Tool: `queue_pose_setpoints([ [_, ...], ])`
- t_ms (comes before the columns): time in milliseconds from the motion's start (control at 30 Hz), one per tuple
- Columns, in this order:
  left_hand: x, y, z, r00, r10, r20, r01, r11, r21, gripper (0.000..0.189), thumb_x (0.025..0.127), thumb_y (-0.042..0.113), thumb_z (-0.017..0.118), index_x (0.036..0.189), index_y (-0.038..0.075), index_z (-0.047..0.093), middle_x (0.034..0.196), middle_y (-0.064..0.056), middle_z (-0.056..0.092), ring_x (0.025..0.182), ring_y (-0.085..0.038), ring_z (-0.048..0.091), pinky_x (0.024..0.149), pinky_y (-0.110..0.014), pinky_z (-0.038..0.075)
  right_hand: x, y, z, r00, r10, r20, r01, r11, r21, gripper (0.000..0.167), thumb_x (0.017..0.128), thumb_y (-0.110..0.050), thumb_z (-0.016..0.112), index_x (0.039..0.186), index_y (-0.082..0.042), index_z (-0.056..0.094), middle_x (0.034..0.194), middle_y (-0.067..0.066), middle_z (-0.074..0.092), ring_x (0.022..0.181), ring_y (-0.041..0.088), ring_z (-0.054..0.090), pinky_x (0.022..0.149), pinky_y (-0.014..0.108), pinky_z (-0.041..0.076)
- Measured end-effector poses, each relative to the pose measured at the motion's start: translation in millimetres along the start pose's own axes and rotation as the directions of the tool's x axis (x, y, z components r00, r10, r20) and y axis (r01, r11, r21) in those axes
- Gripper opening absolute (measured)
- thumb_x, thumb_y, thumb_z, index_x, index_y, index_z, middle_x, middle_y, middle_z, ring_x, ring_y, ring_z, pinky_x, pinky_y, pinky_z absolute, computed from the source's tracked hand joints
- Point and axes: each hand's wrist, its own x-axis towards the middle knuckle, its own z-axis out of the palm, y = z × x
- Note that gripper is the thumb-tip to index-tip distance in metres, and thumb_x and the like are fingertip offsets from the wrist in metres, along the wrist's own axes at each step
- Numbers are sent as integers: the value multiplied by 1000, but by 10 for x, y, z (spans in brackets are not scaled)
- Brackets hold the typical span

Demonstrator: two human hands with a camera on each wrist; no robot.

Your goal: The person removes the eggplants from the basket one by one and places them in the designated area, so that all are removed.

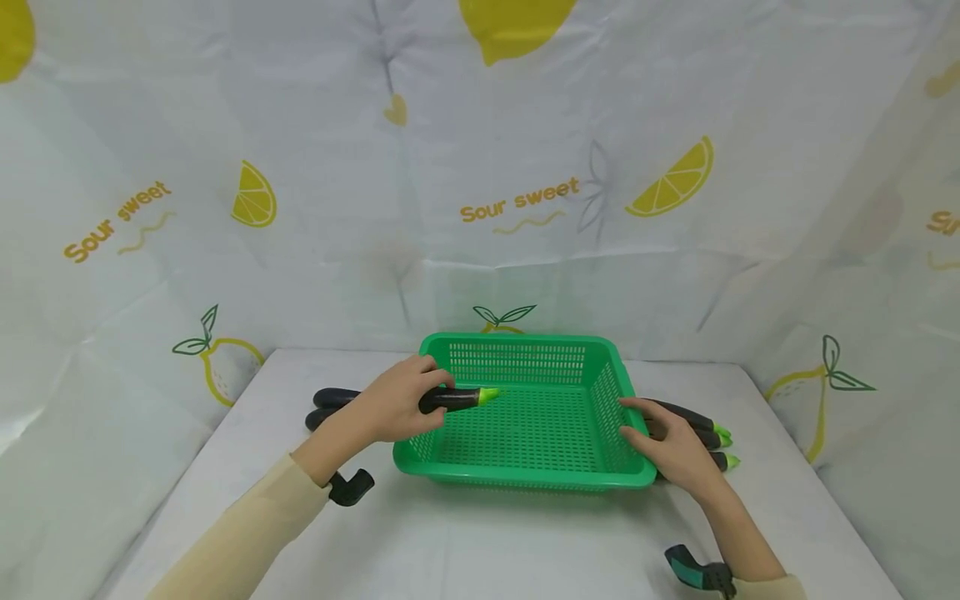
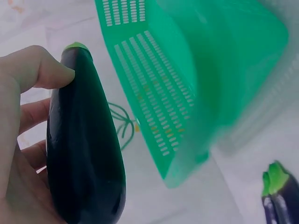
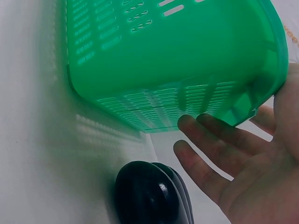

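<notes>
My left hand [image 1: 405, 398] grips a dark purple eggplant [image 2: 84, 140] above the left part of a green plastic basket [image 1: 525, 478]; its green stem end points right. In the left wrist view the thumb presses near the stem and the fingers wrap behind. My right hand [image 1: 671, 446] holds the basket's right rim, the thumb and a finger over it. In the right wrist view other fingers [image 3: 212, 147] extend along the outer wall. Inside the basket, the slotted floor shows in the head view.
Two eggplants [image 1: 335, 397] lie left of the basket, partly hidden by my left arm. Several more eggplants [image 1: 684, 412] lie to its right, partly behind my right hand. A white cloth printed with lemons [image 1: 480, 283] hangs behind the white table [image 1: 480, 550].
</notes>
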Motion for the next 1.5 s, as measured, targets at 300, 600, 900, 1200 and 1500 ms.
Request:
queue_pose_setpoints([
  [300, -267, -166, 8, 992, -116, -56, 111, 990, -85, 25, 89, 17, 70, 114, 14, 70, 101, 2, 59, 88, -14, 50, 72, -33, 46, 0, -3, 9, 1000, -1, -8, 1, 1000, -20, 52, 101, -26, 66, 145, -3, 52, 144, 30, 49, 119, 46, 60, 76, 29, 54],
  [600, -506, -375, 13, 973, -199, -114, 184, 974, -131, 24, 88, 13, 71, 112, 12, 70, 96, 3, 57, 84, -14, 48, 71, -34, 45, -6, -13, 5, 1000, 4, -12, -5, 1000, -11, 52, 101, -26, 66, 145, -3, 52, 144, 30, 49, 119, 47, 59, 77, 28, 54],
  [900, -692, -562, 76, 945, -302, -129, 276, 943, -183, 23, 89, 13, 71, 112, 11, 69, 97, 0, 57, 85, -15, 50, 73, -36, 47, -11, 0, 12, 1000, 4, -11, -5, 1000, -26, 52, 101, -26, 66, 146, -3, 52, 146, 30, 47, 120, 46, 59, 80, 32, 54],
  [1200, -857, -776, 156, 908, -387, -160, 358, 915, -183, 26, 89, 14, 71, 114, 8, 68, 98, -4, 61, 87, -19, 54, 77, -43, 49, -3, 7, 17, 1000, -2, -14, 1, 1000, -20, 52, 101, -26, 66, 145, -3, 53, 146, 30, 47, 119, 46, 60, 78, 30, 54],
  [1500, -953, -891, 273, 892, -431, -137, 404, 896, -184, 27, 89, 15, 71, 114, 5, 69, 98, -6, 62, 89, -21, 55, 79, -45, 49, 0, 21, 18, 1000, -3, -17, 2, 1000, -20, 51, 101, -26, 66, 145, -3, 53, 146, 30, 48, 119, 45, 60, 79, 31, 54],
])
